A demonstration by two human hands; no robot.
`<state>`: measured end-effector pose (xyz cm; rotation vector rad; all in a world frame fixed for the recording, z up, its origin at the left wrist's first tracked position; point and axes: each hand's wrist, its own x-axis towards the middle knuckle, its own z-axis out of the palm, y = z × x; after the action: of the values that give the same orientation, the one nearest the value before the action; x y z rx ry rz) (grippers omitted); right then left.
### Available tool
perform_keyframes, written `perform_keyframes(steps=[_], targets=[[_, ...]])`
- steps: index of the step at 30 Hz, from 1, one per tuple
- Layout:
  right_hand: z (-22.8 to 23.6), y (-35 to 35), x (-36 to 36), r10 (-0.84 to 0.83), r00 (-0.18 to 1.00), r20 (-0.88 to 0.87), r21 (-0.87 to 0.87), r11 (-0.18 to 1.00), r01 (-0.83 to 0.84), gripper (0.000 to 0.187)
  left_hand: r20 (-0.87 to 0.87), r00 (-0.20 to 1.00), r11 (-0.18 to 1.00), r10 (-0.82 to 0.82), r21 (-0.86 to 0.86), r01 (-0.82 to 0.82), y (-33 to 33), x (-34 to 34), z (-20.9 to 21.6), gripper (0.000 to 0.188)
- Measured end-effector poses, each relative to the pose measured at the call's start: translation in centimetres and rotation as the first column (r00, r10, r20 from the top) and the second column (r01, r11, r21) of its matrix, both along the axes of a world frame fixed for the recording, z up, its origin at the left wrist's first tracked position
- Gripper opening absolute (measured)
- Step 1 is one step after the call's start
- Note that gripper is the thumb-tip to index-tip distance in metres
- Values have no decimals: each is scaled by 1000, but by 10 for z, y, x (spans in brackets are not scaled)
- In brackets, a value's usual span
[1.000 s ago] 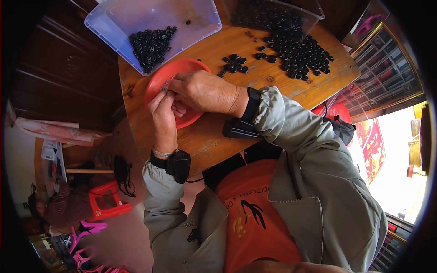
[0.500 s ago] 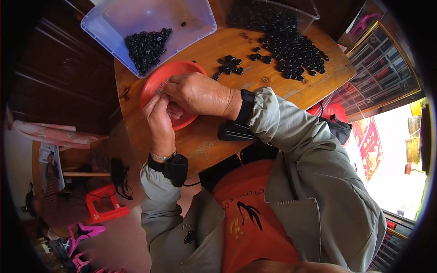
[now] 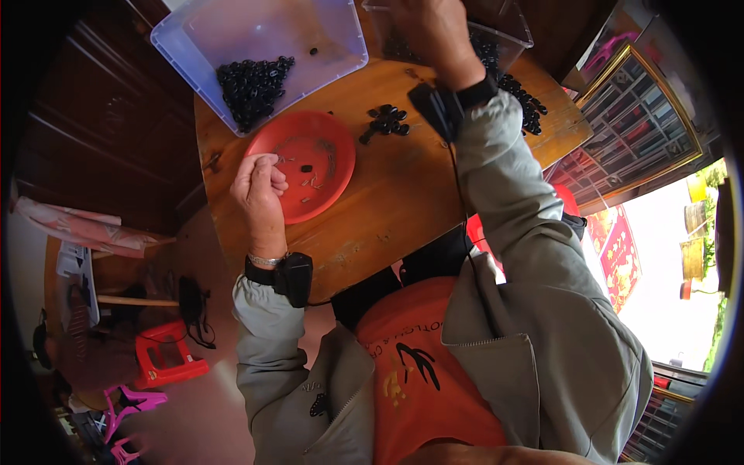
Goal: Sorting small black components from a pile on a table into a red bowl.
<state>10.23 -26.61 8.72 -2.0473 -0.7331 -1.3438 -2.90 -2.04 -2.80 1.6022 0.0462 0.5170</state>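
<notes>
My left hand [image 3: 262, 184] is at the near left rim of a red plate [image 3: 341, 174], its fingers curled together; whatever they hold is too small to make out. In the plate lie one small black oval piece [image 3: 307, 168] and several tiny thin metal pieces [image 3: 313, 183]. My right hand [image 3: 435, 35] reaches over a clear plastic bin [image 3: 521, 32] at the far right, its fingertips hidden near the top edge. Part of a heap of black oval pieces [image 3: 529, 105] shows behind my right wrist. A small cluster of such pieces [image 3: 389, 120] lies right of the plate.
A bluish clear bin [image 3: 333, 66] at the far left holds a pile of black pieces [image 3: 252, 89]. The wooden table [image 3: 372, 201] ends at a curved near edge. Left of it on the floor stands a red stool [image 3: 170, 356]. A dark cable [image 3: 459, 186] hangs from my right wrist.
My right hand has left the plate and moved far right over the clear bin. My left hand has shifted slightly left, leaving the plate's inside and a black piece in view.
</notes>
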Motion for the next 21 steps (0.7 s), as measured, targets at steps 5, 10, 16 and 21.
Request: perform_keyframes(steps=[5,10,16,21], targets=[[-7,-16,14,-94,986,-137,-46,995,89,17,18,1000,999,-7,-31,7,-1,2,3,20],[-72,45,-7,259,826,-501,-264,863,-431,16,5,1000,999,24,-37,-24,6,5,0,18],[-105,95,-45,87,742,-665,-514,668,-538,18,-15,998,994,63,-91,-64,9,6,4,17],[-124,105,-42,87,791,-605,-567,650,-506,18,-9,999,993,50,-105,-50,9,7,4,17]])
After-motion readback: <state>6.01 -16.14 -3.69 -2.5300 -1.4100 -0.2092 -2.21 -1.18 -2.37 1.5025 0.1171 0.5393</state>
